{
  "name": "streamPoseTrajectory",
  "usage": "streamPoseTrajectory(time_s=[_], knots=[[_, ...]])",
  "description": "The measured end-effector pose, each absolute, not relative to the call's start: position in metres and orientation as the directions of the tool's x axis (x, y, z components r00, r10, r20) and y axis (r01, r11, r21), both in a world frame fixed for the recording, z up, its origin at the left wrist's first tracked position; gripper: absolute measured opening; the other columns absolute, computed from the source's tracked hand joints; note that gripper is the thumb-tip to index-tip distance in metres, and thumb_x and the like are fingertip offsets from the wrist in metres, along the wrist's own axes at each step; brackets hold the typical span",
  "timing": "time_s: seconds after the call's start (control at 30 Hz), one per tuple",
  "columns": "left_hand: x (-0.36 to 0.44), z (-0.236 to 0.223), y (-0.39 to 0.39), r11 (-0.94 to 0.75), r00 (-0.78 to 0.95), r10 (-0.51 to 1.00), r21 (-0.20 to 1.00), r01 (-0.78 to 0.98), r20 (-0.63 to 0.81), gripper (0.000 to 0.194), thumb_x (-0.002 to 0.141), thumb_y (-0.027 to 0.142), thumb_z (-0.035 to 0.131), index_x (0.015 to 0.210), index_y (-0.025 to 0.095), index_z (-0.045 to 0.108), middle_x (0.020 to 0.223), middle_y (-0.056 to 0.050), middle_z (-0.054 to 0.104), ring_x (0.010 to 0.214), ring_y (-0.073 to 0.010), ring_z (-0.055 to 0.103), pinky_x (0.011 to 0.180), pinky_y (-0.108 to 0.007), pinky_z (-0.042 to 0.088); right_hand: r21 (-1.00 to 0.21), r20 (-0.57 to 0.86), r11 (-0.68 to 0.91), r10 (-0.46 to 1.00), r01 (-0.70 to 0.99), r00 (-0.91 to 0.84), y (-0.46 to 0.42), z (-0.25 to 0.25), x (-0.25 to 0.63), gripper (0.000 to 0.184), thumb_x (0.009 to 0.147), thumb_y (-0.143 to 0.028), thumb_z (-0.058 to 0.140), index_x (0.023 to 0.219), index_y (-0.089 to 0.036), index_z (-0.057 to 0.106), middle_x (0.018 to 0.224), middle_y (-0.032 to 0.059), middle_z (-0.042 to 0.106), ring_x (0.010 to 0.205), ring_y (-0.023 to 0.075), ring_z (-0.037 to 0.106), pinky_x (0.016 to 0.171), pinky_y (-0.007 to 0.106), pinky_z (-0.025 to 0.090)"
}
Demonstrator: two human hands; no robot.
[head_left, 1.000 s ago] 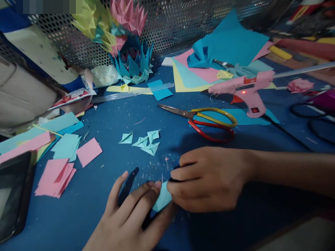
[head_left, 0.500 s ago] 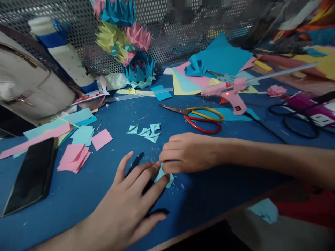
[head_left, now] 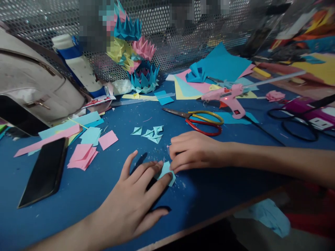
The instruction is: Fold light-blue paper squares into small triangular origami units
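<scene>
A small light-blue paper piece (head_left: pixel 166 171) lies on the blue table (head_left: pixel 86 195) near its front edge. My left hand (head_left: pixel 133 202) lies with fingers spread, fingertips pressing flat on the paper's left side. My right hand (head_left: pixel 195 150) comes from the right with fingers curled, its tips pinching the paper's right edge. Several folded light-blue triangular pieces (head_left: pixel 150 133) lie just beyond my hands.
Red-and-yellow scissors (head_left: pixel 201 121) and a pink glue gun (head_left: pixel 227 97) lie behind my right hand. A black phone (head_left: pixel 45 172), pink squares (head_left: pixel 82 156) and blue squares (head_left: pixel 90 136) sit left. Paper flowers (head_left: pixel 141 62), a white bag (head_left: pixel 34 87) and coloured sheets (head_left: pixel 217 69) line the mesh back wall.
The view lifted and pulled back slightly. My right hand slid a little right along the paper, showing more of it. My left hand kept pressing on it.
</scene>
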State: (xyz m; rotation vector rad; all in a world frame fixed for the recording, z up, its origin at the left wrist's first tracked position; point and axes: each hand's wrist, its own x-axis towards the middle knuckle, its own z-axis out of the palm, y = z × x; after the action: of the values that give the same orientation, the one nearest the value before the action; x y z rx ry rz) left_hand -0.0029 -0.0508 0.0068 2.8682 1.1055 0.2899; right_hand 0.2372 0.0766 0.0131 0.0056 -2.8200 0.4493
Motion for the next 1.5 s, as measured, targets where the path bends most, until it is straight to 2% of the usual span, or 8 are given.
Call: streamPoseTrajectory(time_s=[0.27,0.5,0.63,0.77,1.0,1.13,1.33,1.5], knots=[[-0.002,0.006,-0.048,-0.741,0.724,0.671,0.127,0.659,0.158,0.052,0.101,0.051,0.044,0.148,0.027,0.044,0.133,-0.007,0.057,0.127,-0.0242,0.047,0.120,-0.054,-0.007,-0.284,0.277,0.959,0.093,0.011,-0.956,0.081,0.004,0.251,0.035,0.105,-0.039,0.041,0.110,-0.023,0.071,0.081,0.0014,0.057,0.070,0.0141,0.043,0.064,0.029,0.029],[0.002,0.000,-0.044,-0.778,0.749,0.600,-0.016,0.628,0.282,0.050,0.099,0.056,0.048,0.136,0.024,0.058,0.126,-0.008,0.064,0.120,-0.0256,0.055,0.122,-0.054,0.001,-0.214,0.311,0.976,0.111,0.044,-0.944,0.082,-0.002,0.248,0.040,0.106,-0.040,0.035,0.108,-0.022,0.070,0.079,0.0011,0.058,0.070,0.0157,0.045,0.063,0.030,0.030],[0.008,-0.002,-0.041,-0.782,0.755,0.539,-0.112,0.613,0.373,0.034,0.103,0.035,0.047,0.127,0.016,0.063,0.114,-0.009,0.069,0.110,-0.0241,0.062,0.120,-0.052,0.019,-0.210,0.296,0.977,0.091,0.028,-0.951,0.080,-0.003,0.244,0.035,0.106,-0.035,0.039,0.101,-0.019,0.069,0.083,0.0029,0.062,0.077,0.0163,0.050,0.068,0.029,0.035],[0.010,0.003,-0.034,-0.815,0.796,0.420,-0.204,0.542,0.436,0.028,0.100,0.011,0.042,0.110,0.008,0.068,0.100,-0.011,0.073,0.097,-0.0233,0.066,0.113,-0.051,0.033,-0.352,0.280,0.936,0.136,0.030,-0.950,0.079,0.005,0.239,0.024,0.102,-0.027,0.047,0.097,-0.017,0.068,0.088,0.0046,0.066,0.082,0.0158,0.054,0.073,0.027,0.039],[-0.004,0.019,-0.017,-0.849,0.735,0.493,0.070,0.524,0.465,0.025,0.102,0.013,0.042,0.098,0.017,0.066,0.111,-0.006,0.069,0.101,-0.0222,0.060,0.103,-0.050,0.037,-0.580,0.164,0.780,0.395,0.236,-0.904,0.072,0.026,0.235,0.015,0.097,-0.021,0.053,0.104,-0.019,0.067,0.095,0.0029,0.066,0.088,0.0148,0.058,0.076,0.026,0.042],[-0.003,0.023,-0.020,-0.832,0.709,0.540,0.162,0.530,0.454,0.021,0.100,0.011,0.045,0.105,0.018,0.065,0.097,-0.006,0.065,0.086,-0.0181,0.057,0.080,-0.036,0.043,-0.519,0.137,0.828,0.324,0.211,-0.936,0.070,0.031,0.230,0.016,0.098,-0.022,0.054,0.110,-0.019,0.064,0.098,0.0033,0.066,0.095,0.0172,0.057,0.079,0.028,0.043],[0.008,0.013,-0.027,-0.882,0.792,0.423,0.002,0.471,0.441,0.028,0.106,0.018,0.038,0.103,0.015,0.066,0.090,-0.004,0.070,0.081,-0.0184,0.056,0.084,-0.037,0.037,-0.449,0.144,0.892,0.121,0.044,-0.982,0.079,0.031,0.205,0.013,0.097,-0.021,0.056,0.108,-0.016,0.063,0.105,0.0058,0.064,0.101,0.0176,0.056,0.080,0.027,0.043],[0.001,0.012,-0.024,-0.876,0.781,0.449,0.045,0.479,0.434,0.036,0.108,0.017,0.031,0.099,0.016,0.066,0.098,-0.004,0.070,0.089,-0.0177,0.056,0.087,-0.037,0.036,-0.421,0.031,0.907,0.033,0.017,-0.999,0.085,0.033,0.188,0.006,0.087,-0.012,0.065,0.092,-0.015,0.062,0.096,0.0045,0.062,0.092,0.0173,0.055,0.070,0.026,0.039]])
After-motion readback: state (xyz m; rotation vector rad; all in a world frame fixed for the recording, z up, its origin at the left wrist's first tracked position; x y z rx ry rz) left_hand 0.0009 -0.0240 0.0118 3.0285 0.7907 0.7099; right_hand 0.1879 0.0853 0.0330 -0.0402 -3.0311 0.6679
